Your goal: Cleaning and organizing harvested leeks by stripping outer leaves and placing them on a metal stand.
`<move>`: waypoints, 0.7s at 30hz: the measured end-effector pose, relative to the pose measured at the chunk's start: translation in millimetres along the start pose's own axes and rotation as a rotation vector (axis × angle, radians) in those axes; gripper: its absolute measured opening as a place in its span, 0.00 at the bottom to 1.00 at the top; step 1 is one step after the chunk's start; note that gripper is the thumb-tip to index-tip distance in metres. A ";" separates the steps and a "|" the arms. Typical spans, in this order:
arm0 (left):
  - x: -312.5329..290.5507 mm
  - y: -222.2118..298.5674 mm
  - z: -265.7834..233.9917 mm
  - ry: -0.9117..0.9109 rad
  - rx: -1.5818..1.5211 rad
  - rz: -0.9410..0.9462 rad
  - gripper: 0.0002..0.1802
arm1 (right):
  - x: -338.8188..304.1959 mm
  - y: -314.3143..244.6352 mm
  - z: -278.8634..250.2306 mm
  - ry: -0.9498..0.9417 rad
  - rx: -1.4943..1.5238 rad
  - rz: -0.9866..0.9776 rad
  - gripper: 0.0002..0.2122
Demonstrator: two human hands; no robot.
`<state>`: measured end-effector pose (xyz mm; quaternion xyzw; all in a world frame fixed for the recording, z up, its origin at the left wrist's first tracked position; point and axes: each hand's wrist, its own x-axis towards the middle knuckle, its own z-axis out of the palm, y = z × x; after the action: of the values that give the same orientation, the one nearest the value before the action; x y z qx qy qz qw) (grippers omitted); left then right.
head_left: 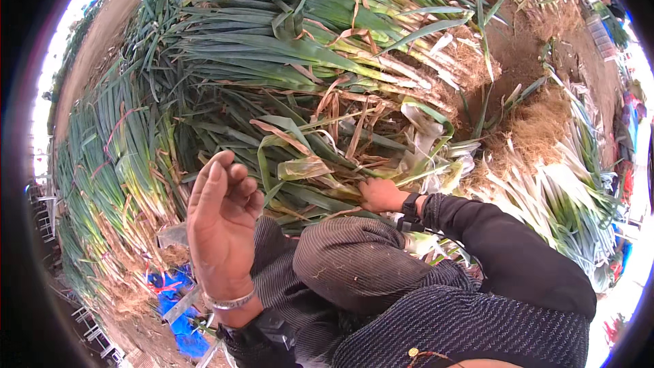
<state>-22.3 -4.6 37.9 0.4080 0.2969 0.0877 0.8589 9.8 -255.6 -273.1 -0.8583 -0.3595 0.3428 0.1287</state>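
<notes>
My left hand is raised on the near left, palm turned inward and fingers loosely bent, with nothing visible in it. A bracelet circles its wrist. In front of my knees, my right hand reaches down into a heap of loose green onion leaves, green and dried brown mixed. Its fingers are curled, and their tips are hidden among the leaves. Pale, papery peelings lie just beyond that hand. Past the heap is a large pile of long green onions, with their roots toward the right.
Bundled green onions lie along the left. Whiter, peeled-looking ones are piled at the right, roots inward. Bare soil shows between the piles. Beside my left wrist are a grey metal piece and a blue sheet.
</notes>
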 end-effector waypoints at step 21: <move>31.5 -53.0 -22.5 0.261 -0.065 -0.277 0.06 | -95.9 -74.4 -208.1 -0.298 1.409 -0.300 0.19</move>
<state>-14.8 -12.2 -26.8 0.3204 0.4562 0.0304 0.8297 63.6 -265.2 -38.5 -0.4579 -0.1811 0.5843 0.6451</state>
